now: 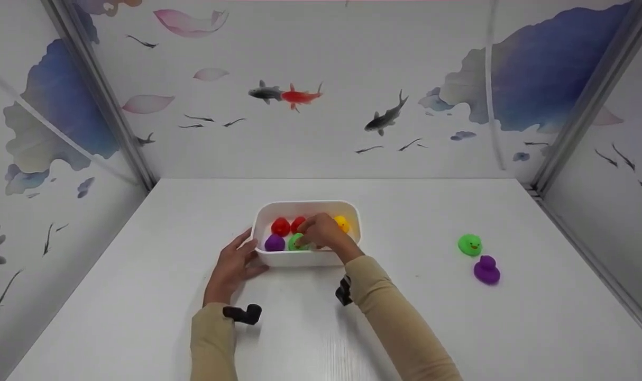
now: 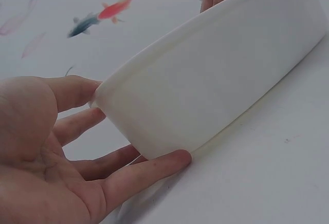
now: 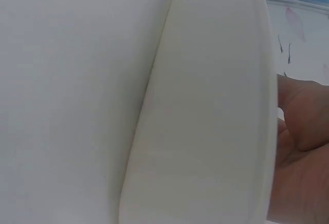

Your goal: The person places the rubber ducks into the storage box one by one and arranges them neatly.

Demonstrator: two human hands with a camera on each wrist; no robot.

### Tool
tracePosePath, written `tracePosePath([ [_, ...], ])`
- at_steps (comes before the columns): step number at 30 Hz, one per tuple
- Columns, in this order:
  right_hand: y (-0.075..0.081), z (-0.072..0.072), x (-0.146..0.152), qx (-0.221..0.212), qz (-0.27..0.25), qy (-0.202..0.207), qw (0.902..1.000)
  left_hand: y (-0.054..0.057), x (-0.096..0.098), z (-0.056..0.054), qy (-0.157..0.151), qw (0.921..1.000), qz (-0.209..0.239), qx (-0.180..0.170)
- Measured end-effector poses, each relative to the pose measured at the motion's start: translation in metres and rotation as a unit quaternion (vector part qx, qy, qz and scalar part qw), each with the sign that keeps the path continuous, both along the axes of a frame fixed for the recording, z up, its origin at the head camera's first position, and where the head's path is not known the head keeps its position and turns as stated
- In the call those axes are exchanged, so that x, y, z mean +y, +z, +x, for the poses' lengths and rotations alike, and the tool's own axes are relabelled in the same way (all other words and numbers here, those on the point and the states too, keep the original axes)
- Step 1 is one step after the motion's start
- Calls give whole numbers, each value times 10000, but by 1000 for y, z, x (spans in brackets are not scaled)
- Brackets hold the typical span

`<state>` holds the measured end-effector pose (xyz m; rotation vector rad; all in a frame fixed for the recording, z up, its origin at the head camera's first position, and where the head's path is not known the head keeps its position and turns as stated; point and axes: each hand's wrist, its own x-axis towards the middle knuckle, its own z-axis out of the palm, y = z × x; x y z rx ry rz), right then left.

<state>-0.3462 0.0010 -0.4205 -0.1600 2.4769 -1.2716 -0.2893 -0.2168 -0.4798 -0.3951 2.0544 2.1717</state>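
A white plastic bin (image 1: 300, 259) stands on the table with several small rubber ducks inside. My left hand (image 1: 234, 264) holds its left end, with fingers (image 2: 77, 93) along the end wall and the thumb against the front wall low down. Reaching over the front rim, my right hand (image 1: 323, 232) has its fingertips at a green duck (image 1: 294, 242) in the bin and seems to pinch it. Beside that duck lie a purple duck (image 1: 274, 243) and a red duck (image 1: 280, 226); another red duck (image 1: 297, 224) is partly covered. In the right wrist view, the bin wall hides my right fingertips.
A yellow duck (image 1: 342, 223) sits at the bin's right end. On the table to the right are a second green duck (image 1: 470, 245) and a second purple duck (image 1: 487, 270). Painted panels (image 1: 321, 148) enclose the white table (image 1: 416, 328) at the back and sides.
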Motion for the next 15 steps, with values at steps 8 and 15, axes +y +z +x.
tracePosePath([
  [8, 17, 9, 27, 515, -441, 136, 9976, 1, -2, -1, -54, 9999, 102, 31],
  [15, 31, 31, 72, 925, -571, -70, 9940, 2, -1, 1, -21, 9993, 363, 127],
])
